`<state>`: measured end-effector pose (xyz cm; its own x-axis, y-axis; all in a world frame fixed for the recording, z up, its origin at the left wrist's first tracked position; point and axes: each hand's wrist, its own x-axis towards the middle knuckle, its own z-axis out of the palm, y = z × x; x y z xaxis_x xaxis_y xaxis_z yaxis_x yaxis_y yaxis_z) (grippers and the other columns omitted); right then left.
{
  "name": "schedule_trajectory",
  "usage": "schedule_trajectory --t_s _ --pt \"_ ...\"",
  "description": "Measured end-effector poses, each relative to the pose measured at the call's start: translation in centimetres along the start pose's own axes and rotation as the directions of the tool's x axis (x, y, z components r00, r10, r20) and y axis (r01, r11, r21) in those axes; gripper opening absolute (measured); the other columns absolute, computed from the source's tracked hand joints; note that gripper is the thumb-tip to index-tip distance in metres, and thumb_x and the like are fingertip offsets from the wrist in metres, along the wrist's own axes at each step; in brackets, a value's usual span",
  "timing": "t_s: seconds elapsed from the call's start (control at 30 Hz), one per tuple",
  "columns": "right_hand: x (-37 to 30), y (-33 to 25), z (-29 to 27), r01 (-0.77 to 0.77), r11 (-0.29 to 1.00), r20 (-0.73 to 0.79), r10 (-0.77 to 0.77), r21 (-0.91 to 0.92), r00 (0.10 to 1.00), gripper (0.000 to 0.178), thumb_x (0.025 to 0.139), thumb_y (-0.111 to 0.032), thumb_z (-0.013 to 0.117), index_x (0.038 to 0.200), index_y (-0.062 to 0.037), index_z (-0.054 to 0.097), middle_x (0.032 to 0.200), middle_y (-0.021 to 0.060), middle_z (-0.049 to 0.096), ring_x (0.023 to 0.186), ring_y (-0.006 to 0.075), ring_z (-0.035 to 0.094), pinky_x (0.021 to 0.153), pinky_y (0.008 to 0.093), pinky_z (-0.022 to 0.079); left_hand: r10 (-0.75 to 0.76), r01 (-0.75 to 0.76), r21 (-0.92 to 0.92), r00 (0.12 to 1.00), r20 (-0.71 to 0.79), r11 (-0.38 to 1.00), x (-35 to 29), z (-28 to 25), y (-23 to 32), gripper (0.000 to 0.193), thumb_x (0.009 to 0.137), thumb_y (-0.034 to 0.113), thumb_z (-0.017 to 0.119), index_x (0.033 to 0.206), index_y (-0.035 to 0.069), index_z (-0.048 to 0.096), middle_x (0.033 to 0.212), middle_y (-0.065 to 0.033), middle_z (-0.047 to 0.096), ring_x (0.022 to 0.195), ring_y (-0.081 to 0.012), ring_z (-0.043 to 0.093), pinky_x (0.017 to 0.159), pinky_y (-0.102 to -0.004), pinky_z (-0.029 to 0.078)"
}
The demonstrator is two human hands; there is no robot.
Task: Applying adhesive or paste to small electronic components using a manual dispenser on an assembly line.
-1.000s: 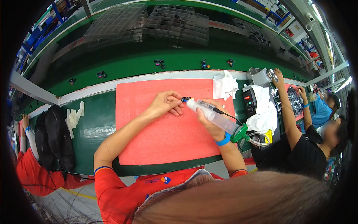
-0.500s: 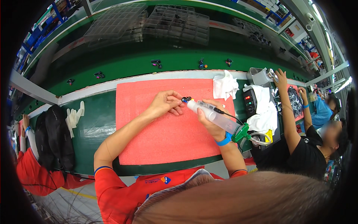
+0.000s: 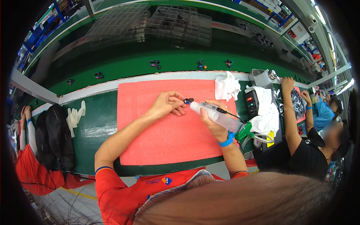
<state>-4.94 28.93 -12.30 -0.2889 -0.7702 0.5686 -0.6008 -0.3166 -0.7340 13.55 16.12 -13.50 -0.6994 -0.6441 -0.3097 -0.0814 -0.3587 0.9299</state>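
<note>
My left hand pinches a small dark part just above the red foam mat. In my right hand I grip a clear syringe-shaped dispenser, its tip touching the small part. A thin black cable and a green fitting run from the dispenser's rear end. A blue band circles my right wrist.
A white cloth lies at the mat's far right corner, beside a grey control box draped with another cloth. Small dark parts ride the green belt beyond. Clear trays are stacked behind. White gloves lie left. A co-worker's arm reaches in at right.
None in my hands; both stay together over the mat. The small parts on the green belt have drifted slightly left.
</note>
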Motion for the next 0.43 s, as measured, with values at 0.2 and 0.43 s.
schedule_trajectory --t_s 0.2,0.43 --pt "-0.1 -0.5 -0.3 -0.100 0.992 0.010 0.100 0.082 0.995 0.040 0.081 -0.016 0.086 0.113 -0.0026 0.066 0.094 0.0124 0.077 0.081 0.0190 0.075 0.072 0.0311 0.061 -0.014 0.014 0.014 1.000 -0.013 1.000 -0.1 0.0 0.2 0.020 0.100 0.004 0.063 0.118 -0.005 0.059 0.098 -0.0165 0.075 0.078 -0.0206 0.076 0.068 -0.0303 0.063" --pt "-0.6 -0.3 -1.5 0.122 0.992 -0.077 -0.118 0.044 0.990 0.052 0.080 -0.012 0.085 0.123 -0.0017 0.059 0.106 0.0146 0.075 0.090 0.0206 0.075 0.079 0.0326 0.061 -0.037 0.037 0.003 0.999 0.038 0.999 0.0 -0.4 0.5 0.024 0.102 0.004 0.058 0.124 -0.006 0.058 0.104 -0.0183 0.073 0.082 -0.0253 0.077 0.069 -0.0340 0.065"
